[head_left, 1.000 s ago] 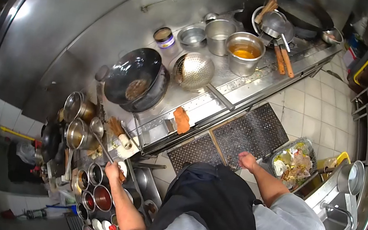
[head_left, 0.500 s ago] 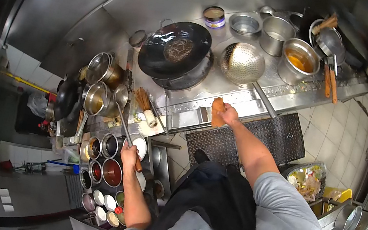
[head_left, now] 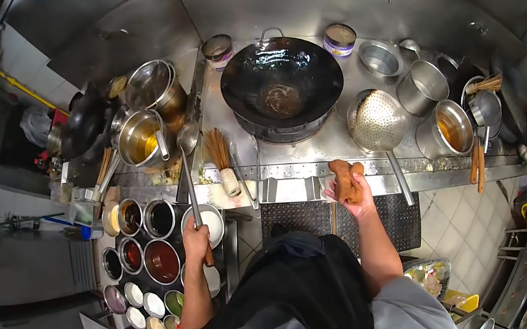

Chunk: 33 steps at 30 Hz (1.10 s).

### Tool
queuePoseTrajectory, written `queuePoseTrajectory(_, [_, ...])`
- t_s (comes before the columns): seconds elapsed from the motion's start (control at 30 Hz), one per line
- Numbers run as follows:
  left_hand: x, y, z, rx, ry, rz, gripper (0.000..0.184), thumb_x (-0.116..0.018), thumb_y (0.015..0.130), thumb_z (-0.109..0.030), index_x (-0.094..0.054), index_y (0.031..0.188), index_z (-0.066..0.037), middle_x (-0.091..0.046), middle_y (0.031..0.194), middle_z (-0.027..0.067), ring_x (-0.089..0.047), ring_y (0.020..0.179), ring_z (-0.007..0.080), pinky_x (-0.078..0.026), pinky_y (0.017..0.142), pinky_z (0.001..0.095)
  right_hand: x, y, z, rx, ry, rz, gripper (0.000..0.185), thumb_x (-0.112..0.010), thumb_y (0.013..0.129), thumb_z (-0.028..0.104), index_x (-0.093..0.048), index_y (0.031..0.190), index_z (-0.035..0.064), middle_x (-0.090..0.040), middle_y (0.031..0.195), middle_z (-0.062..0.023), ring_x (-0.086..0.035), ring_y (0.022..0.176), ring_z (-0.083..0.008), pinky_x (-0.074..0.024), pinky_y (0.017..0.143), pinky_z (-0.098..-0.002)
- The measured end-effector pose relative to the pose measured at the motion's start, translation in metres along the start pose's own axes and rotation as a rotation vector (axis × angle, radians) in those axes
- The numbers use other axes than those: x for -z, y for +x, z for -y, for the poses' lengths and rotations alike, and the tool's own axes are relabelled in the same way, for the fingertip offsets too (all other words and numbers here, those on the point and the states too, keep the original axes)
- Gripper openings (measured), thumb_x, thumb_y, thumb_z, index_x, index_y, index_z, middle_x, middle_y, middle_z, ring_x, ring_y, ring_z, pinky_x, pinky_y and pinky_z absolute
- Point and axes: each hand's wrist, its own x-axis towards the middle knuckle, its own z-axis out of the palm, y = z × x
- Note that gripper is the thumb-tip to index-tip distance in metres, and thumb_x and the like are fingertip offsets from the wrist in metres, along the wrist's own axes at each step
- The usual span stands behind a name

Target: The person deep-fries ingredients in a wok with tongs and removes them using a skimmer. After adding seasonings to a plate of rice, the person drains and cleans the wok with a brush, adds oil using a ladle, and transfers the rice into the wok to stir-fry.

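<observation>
My left hand [head_left: 196,242] is closed around the wooden-ended handle of a ladle [head_left: 190,181]. The ladle's bowl rests up beside the metal pots at the left of the stove. In my right hand [head_left: 363,201] is a bunched orange-brown cloth [head_left: 346,181], held above the stove's front edge with the palm turned partly up. Ahead, a black wok [head_left: 283,70] sits on the burner with a little brown residue or liquid at its bottom. A perforated strainer [head_left: 375,122] lies to the wok's right, its handle pointing toward me.
A bamboo brush [head_left: 228,182] lies at the stove's front left. Pots with yellowish liquid [head_left: 138,137] stand left, above several seasoning containers [head_left: 162,262]. Along the right are a steel pot [head_left: 423,88] and a pot of orange liquid [head_left: 452,130]. A perforated black mat [head_left: 295,224] covers the floor.
The view has shifted, so the stove appears farther right. My right hand has turned, showing more palm, and the cloth is more bunched. My left hand still grips the ladle.
</observation>
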Motion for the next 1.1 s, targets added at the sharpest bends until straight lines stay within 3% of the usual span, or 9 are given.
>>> queuePoseTrajectory(0.13, [-0.002, 0.012, 0.005, 0.010, -0.003, 0.022, 0.034, -0.050, 0.084, -0.003, -0.057, 0.118, -0.002, -0.052, 0.061, 0.0022, -0.049, 0.040, 0.0133, -0.042, 0.037, 0.0291, -0.044, 0.019, -0.003, 0.016, 0.198, -0.024, 0.068, -0.063, 0.090, 0.034, -0.038, 0.146, 0.0025, -0.059, 0.127, -0.0217, -0.068, 0.086, -0.0305, -0.0610, 0.073, -0.0421])
queuePoseTrajectory(0.17, [-0.005, 0.013, 0.007, 0.017, -0.041, 0.016, 0.036, -0.051, 0.085, -0.003, -0.057, 0.120, -0.004, -0.051, 0.061, 0.0012, -0.049, 0.041, 0.0122, -0.041, 0.037, 0.0289, -0.025, 0.045, -0.002, -0.016, 0.089, 0.027, 0.062, -0.060, 0.092, 0.040, -0.044, 0.140, 0.0035, -0.062, 0.120, -0.0227, -0.067, 0.081, -0.0268, -0.0585, 0.061, -0.0418])
queuePoseTrajectory(0.27, [-0.012, 0.016, 0.007, 0.022, -0.033, 0.004, 0.037, -0.051, 0.085, -0.003, -0.057, 0.121, -0.004, -0.051, 0.062, 0.0007, -0.049, 0.041, 0.0118, -0.040, 0.038, 0.0287, -0.034, 0.095, 0.005, -0.098, -0.259, 0.113, 0.050, -0.058, 0.092, 0.047, -0.055, 0.127, 0.0110, -0.068, 0.107, -0.0140, -0.066, 0.079, -0.0226, -0.0515, 0.054, -0.0380])
queuePoseTrajectory(0.47, [-0.019, 0.015, 0.015, 0.054, -0.029, 0.047, 0.043, -0.052, 0.086, -0.005, -0.055, 0.128, -0.005, -0.051, 0.062, -0.0003, -0.047, 0.041, 0.0110, -0.040, 0.038, 0.0287, -0.088, 0.198, -0.015, -0.181, -0.434, -0.274, 0.037, -0.060, 0.088, 0.056, -0.061, 0.103, 0.0216, -0.069, 0.093, 0.0015, -0.062, 0.073, -0.0174, -0.0421, 0.052, -0.0315])
queuePoseTrajectory(0.6, [-0.022, 0.003, 0.002, 0.045, -0.053, 0.017, 0.045, -0.052, 0.086, -0.005, -0.055, 0.130, -0.006, -0.051, 0.063, -0.0011, -0.047, 0.043, 0.0114, -0.041, 0.039, 0.0296, -0.075, 0.232, -0.032, -0.264, -0.397, -0.263, 0.024, -0.059, 0.090, 0.040, -0.065, 0.100, 0.0192, -0.070, 0.087, 0.0009, -0.065, 0.071, -0.0180, -0.0441, 0.048, -0.0301])
queuePoseTrajectory(0.77, [-0.017, -0.004, 0.014, 0.038, -0.069, -0.016, 0.045, -0.053, 0.085, -0.006, -0.056, 0.130, -0.007, -0.052, 0.065, -0.0011, -0.049, 0.043, 0.0117, -0.041, 0.040, 0.0301, -0.087, 0.207, -0.045, -0.078, -0.146, -0.199, 0.013, -0.055, 0.089, 0.019, -0.057, 0.097, 0.0087, -0.067, 0.087, -0.0085, -0.068, 0.075, -0.0250, -0.0545, 0.052, -0.0358])
queuePoseTrajectory(0.83, [-0.012, -0.001, 0.022, 0.033, -0.019, 0.004, 0.057, -0.053, 0.084, -0.006, -0.049, 0.141, -0.006, -0.054, 0.062, 0.0015, -0.050, 0.043, 0.0134, -0.042, 0.041, 0.0304, -0.114, 0.176, -0.052, 0.002, -0.103, -0.256, 0.011, -0.055, 0.089, 0.020, -0.055, 0.096, 0.0116, -0.065, 0.085, -0.0076, -0.065, 0.069, -0.0238, -0.0451, 0.046, -0.0349])
queuePoseTrajectory(0.97, [-0.004, 0.005, 0.040, 0.048, 0.118, -0.015, 0.057, -0.059, 0.082, -0.017, -0.052, 0.137, -0.002, -0.069, 0.100, 0.0199, -0.067, 0.089, 0.0316, -0.051, 0.085, 0.0392, -0.156, 0.119, -0.068, 0.054, -0.217, -0.339, 0.015, -0.053, 0.089, 0.019, -0.053, 0.100, 0.0106, -0.065, 0.088, -0.0094, -0.065, 0.067, -0.0247, -0.0440, 0.043, -0.0361])
queuePoseTrajectory(1.1, [0.001, 0.010, 0.057, -0.019, 0.154, -0.025, 0.056, -0.059, 0.083, -0.017, -0.052, 0.136, -0.003, -0.069, 0.102, 0.0209, -0.067, 0.092, 0.0356, -0.052, 0.084, 0.0415, -0.164, 0.106, -0.071, -0.013, -0.364, -0.308, 0.018, -0.052, 0.090, 0.019, -0.052, 0.105, 0.0090, -0.066, 0.091, -0.0097, -0.067, 0.071, -0.0262, -0.0475, 0.045, -0.0376])
